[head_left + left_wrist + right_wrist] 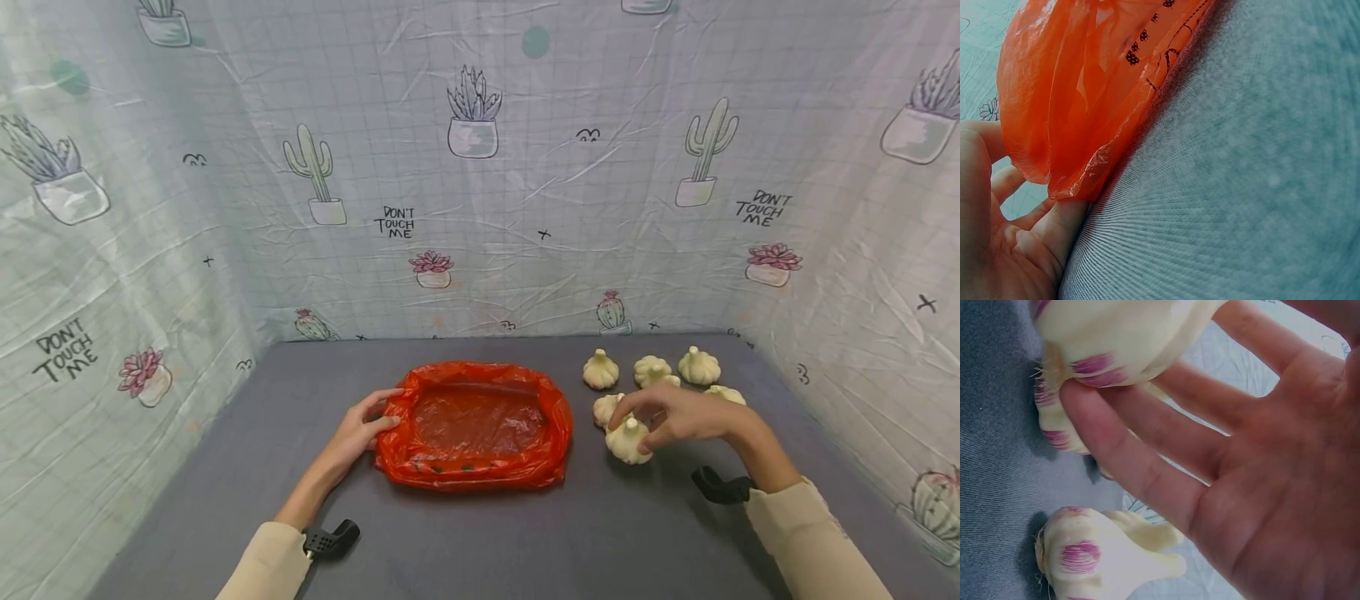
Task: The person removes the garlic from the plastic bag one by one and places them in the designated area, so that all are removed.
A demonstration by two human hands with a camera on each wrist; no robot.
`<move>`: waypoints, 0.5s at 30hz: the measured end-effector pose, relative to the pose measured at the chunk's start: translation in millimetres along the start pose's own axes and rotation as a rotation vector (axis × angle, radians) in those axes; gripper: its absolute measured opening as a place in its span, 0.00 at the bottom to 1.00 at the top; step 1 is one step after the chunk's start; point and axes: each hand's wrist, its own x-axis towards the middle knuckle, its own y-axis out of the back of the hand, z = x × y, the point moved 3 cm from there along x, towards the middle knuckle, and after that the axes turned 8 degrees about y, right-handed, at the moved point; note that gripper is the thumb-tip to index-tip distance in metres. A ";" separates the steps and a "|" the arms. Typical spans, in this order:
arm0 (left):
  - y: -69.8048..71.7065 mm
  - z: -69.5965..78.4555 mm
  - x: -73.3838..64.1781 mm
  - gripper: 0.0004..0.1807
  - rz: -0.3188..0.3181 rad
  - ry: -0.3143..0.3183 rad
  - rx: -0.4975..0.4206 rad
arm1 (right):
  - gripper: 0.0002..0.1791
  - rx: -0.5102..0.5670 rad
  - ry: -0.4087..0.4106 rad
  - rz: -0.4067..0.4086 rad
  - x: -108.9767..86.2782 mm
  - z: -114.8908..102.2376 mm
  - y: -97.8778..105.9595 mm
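Observation:
A red plastic bag (471,477) stands spread open in a low rectangular shape on the grey table, and nothing shows inside it. My left hand (352,433) touches the bag's left end. In the left wrist view its fingers lie loosely against the crinkled red plastic (1060,119). Right of the bag, my right hand (678,412) pinches a whitish garlic bulb (627,443), its stem pointing up in the head view. The right wrist view shows purple streaks on the held bulb (1122,337), with fingertips beneath its side.
Several more garlic bulbs lie around the right hand: one bulb (601,369) at the back left, another (699,366) at the back right, one (607,410) behind the held bulb. A cactus-printed curtain (525,192) encloses the grey tabletop (480,542) at the back and sides.

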 end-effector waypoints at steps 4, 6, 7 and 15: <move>-0.2 0.3 -0.3 0.29 0.004 -0.004 -0.002 | 0.21 0.014 -0.008 -0.039 -0.1 1.8 -0.9; -0.3 0.7 -0.6 0.29 0.005 -0.005 -0.003 | 0.21 0.009 -0.023 -0.053 -0.2 3.2 -1.4; -0.3 0.9 -0.6 0.29 0.006 -0.004 -0.004 | 0.21 0.003 -0.033 -0.057 -0.2 3.9 -1.6; -0.4 1.5 -1.0 0.29 0.006 -0.005 -0.004 | 0.21 -0.012 -0.074 -0.088 0.5 11.7 -5.0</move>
